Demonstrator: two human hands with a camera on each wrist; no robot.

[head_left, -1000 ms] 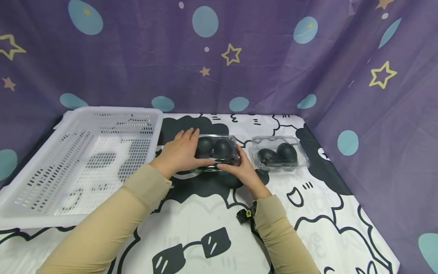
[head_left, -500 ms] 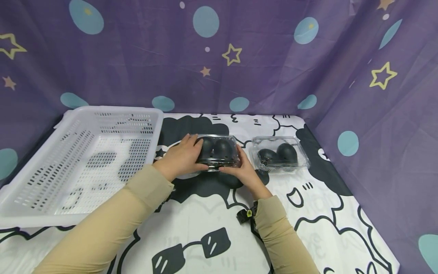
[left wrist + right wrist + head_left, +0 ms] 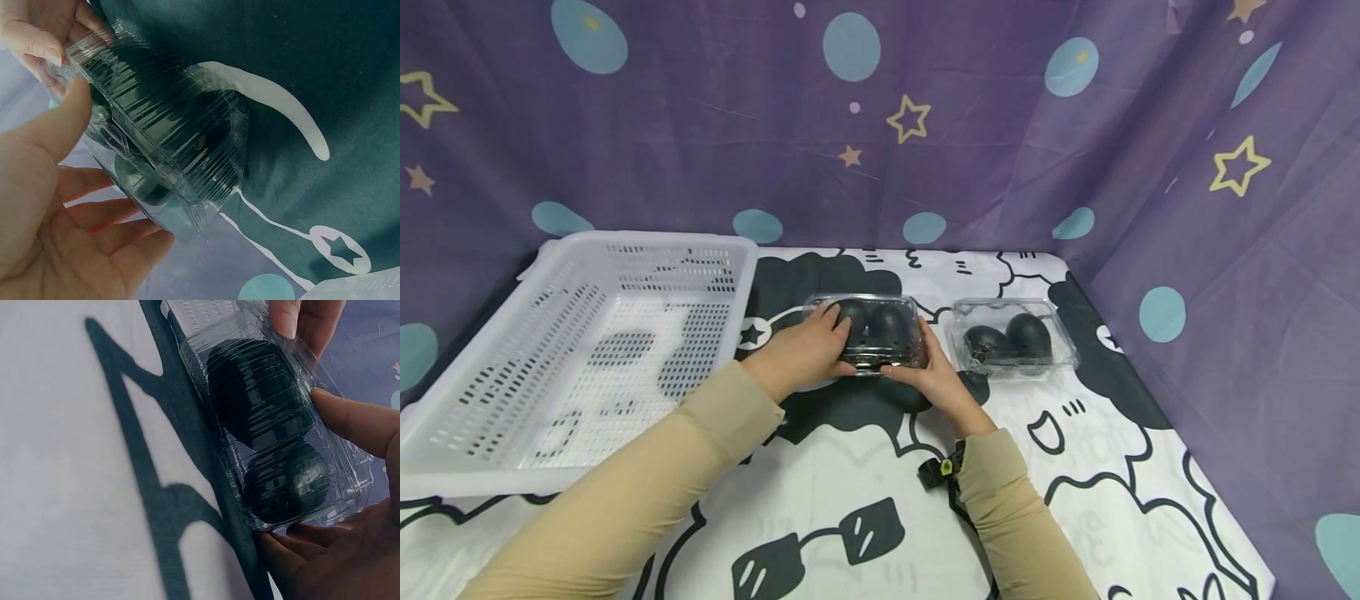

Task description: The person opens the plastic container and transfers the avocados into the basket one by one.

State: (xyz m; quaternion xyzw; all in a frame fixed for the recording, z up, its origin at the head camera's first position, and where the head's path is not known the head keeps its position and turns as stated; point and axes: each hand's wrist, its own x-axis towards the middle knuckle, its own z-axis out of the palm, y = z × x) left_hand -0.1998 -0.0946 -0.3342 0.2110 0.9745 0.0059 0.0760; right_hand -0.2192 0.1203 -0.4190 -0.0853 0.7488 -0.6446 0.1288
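Observation:
A clear plastic clamshell box (image 3: 868, 357) with a closed lid lies on the patterned cloth, two dark, pebbly-skinned avocados (image 3: 290, 481) inside it. My left hand (image 3: 801, 350) grips its left end, thumb at the front rim and fingers spread over the lid. At the opposite end, my right hand (image 3: 938, 375) holds the box, thumb along the front edge and fingers round the right side. In the left wrist view, my left thumb presses near the seam (image 3: 115, 119) of the box.
A second clear clamshell (image 3: 977, 310) with two dark avocados (image 3: 1030, 333) stands just to the right. A large white perforated basket (image 3: 741, 292) fills the left side. Purple curtain (image 3: 970, 183) hangs behind and along the right edge of the cloth-covered table (image 3: 1075, 517).
My left hand has drawn its fingers back and lower over the lid's left end, its thumb shifting left along the front rim. The right hand and both boxes stay nearly still.

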